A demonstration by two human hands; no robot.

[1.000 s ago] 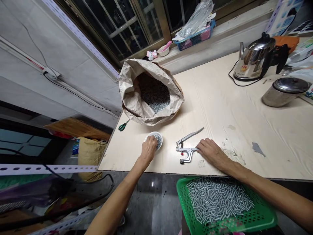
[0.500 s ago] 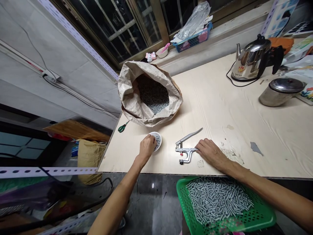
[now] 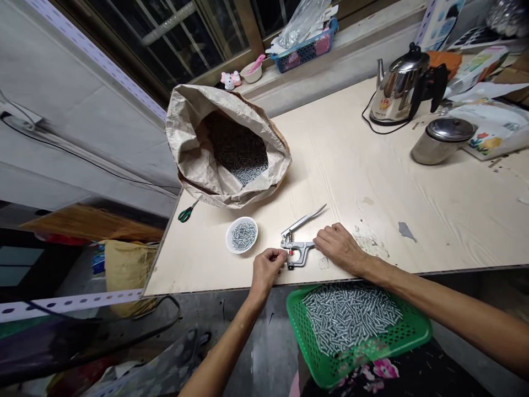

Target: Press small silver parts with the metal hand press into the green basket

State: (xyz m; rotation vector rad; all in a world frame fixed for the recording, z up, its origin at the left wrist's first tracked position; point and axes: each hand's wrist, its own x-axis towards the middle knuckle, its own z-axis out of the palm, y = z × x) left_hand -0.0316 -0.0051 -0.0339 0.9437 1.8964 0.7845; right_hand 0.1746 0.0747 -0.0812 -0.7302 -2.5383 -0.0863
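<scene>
My left hand (image 3: 267, 267) is pinched closed right at the jaw of the metal hand press pliers (image 3: 298, 242), which lie on the table near its front edge. What the fingertips hold is too small to make out. My right hand (image 3: 338, 246) rests on the pliers' lower handle, fingers curled over it. A small white bowl (image 3: 242, 234) of little metal pieces sits just left of the pliers.
A rolled-down paper sack (image 3: 225, 149) of metal pieces stands behind the bowl, with green scissors (image 3: 187, 212) beside it. A green basket (image 3: 355, 331) of metal tubes sits below the table edge. A kettle (image 3: 400, 85) and a lidded pot (image 3: 442, 140) stand far right.
My left hand left the white bowl and moved right to the pliers' jaw, pinched. My right hand stayed on the handle. The view shifted.
</scene>
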